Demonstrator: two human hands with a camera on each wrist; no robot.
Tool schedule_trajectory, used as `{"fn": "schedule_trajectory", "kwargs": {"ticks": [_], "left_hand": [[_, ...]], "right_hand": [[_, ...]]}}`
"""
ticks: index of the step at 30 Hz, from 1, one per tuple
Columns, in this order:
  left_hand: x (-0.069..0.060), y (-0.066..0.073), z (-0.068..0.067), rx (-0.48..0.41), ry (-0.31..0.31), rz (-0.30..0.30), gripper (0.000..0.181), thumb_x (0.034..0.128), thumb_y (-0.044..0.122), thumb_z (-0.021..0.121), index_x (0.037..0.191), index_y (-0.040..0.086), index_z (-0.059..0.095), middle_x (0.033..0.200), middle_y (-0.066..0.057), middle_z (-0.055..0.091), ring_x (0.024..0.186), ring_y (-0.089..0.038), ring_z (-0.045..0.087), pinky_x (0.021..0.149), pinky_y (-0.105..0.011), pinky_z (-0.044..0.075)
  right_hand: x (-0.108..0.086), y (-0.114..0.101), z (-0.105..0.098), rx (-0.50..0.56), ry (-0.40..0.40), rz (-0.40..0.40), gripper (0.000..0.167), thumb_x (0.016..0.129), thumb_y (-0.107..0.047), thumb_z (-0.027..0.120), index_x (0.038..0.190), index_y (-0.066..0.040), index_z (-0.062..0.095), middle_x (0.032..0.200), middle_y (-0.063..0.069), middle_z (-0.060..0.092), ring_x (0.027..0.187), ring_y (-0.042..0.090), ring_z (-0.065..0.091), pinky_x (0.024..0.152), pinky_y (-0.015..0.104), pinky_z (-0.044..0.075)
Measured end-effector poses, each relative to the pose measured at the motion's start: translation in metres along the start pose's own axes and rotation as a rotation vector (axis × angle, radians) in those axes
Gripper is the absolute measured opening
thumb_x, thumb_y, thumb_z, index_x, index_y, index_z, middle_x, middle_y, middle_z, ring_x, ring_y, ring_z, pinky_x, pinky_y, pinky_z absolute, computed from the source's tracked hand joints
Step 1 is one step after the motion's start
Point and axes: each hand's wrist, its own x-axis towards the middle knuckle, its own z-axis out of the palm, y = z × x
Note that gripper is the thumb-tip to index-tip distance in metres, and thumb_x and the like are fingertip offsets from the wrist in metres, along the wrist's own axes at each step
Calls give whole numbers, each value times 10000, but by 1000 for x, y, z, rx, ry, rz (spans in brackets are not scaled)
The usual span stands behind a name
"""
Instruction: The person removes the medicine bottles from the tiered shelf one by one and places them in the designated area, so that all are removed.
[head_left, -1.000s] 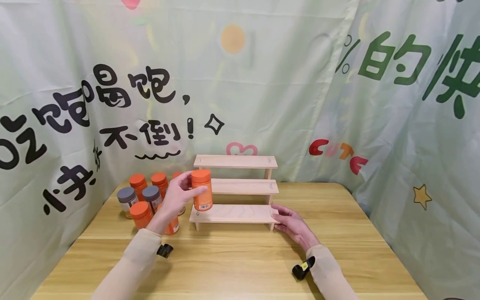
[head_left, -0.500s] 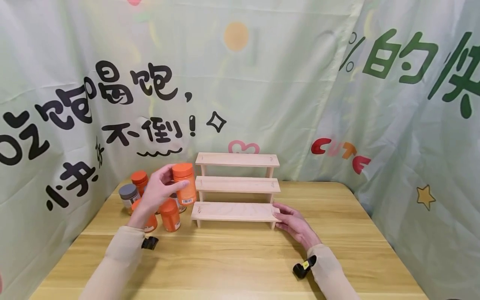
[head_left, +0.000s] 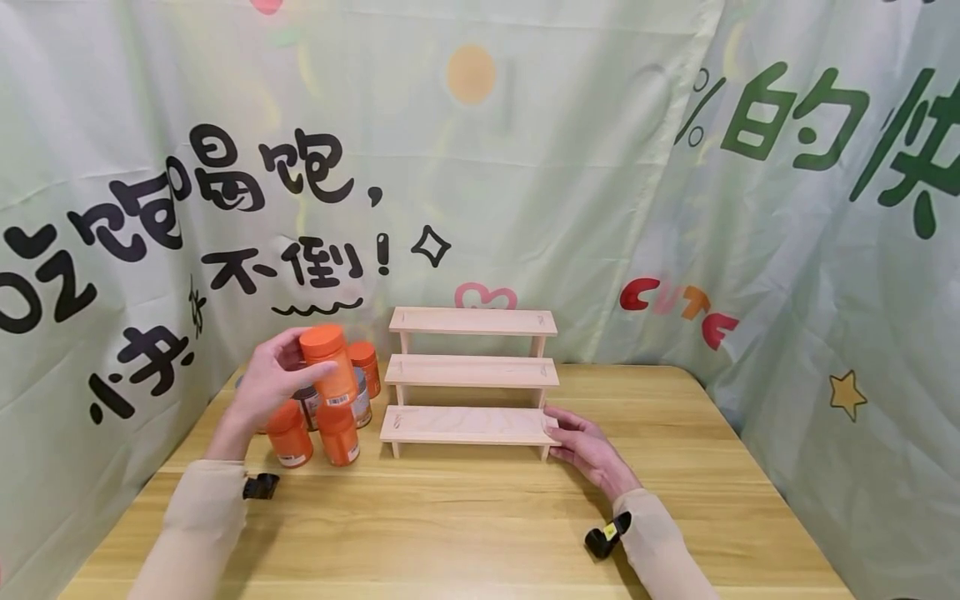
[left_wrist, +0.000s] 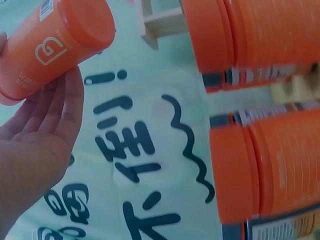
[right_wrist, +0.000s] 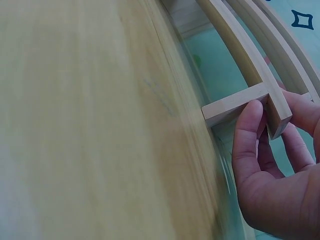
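My left hand (head_left: 266,379) grips an orange bottle (head_left: 330,367) with an orange lid, raised over the group of bottles at the table's left. In the left wrist view the fingers wrap the held bottle (left_wrist: 60,45), whose label shows a white logo. Below it stand two orange bottles (head_left: 339,433) in front, with grey-lidded ones partly hidden behind. My right hand (head_left: 592,454) holds the right end of the lowest step of a three-tier wooden shelf (head_left: 468,423). The right wrist view shows thumb and fingers around that board's end (right_wrist: 277,112), by its leg.
Another orange-lidded bottle (head_left: 365,367) stands at the back of the group, just left of the shelf. All stand on a wooden table (head_left: 465,517). A printed curtain (head_left: 540,167) hangs right behind the table and along both sides.
My left hand has carried the orange bottle leftward, from in front of the shelf to above the other bottles. My right hand has stayed on the shelf's end.
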Motion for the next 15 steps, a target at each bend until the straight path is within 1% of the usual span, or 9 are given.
{"fn": "schedule_trajectory", "kwargs": {"ticks": [4,9,12,15], "left_hand": [[-3,-1,-11,15,25,-7,507,854,187,776,1302,80,564,1053,100,669,869,-115,654,741,-250,565],[-5,-4,-24,67,30,18,535,856,184,773,1328,64,553,1072,114,669,885,-94,654,751,-197,549],[-6,-8,-30,70,50,11,544,843,176,786,1326,71,560,1074,130,670,893,-76,653,755,-180,544],[-8,-12,-35,76,87,-2,541,837,169,791,1319,71,563,1063,146,660,899,-51,642,758,-159,534]], "right_hand": [[-1,-1,0,2,-3,2,567,905,-39,664,1432,-4,459,1095,16,620,786,122,656,662,217,555],[-1,-2,0,2,-2,2,578,902,-50,674,1435,-4,456,1097,25,619,793,127,656,665,221,554],[0,-1,0,-4,0,2,578,904,-54,674,1436,-2,455,1100,34,619,792,127,653,667,223,553],[0,-1,-1,-11,2,3,579,906,-55,672,1438,-1,450,1098,40,624,788,127,650,668,224,552]]}}
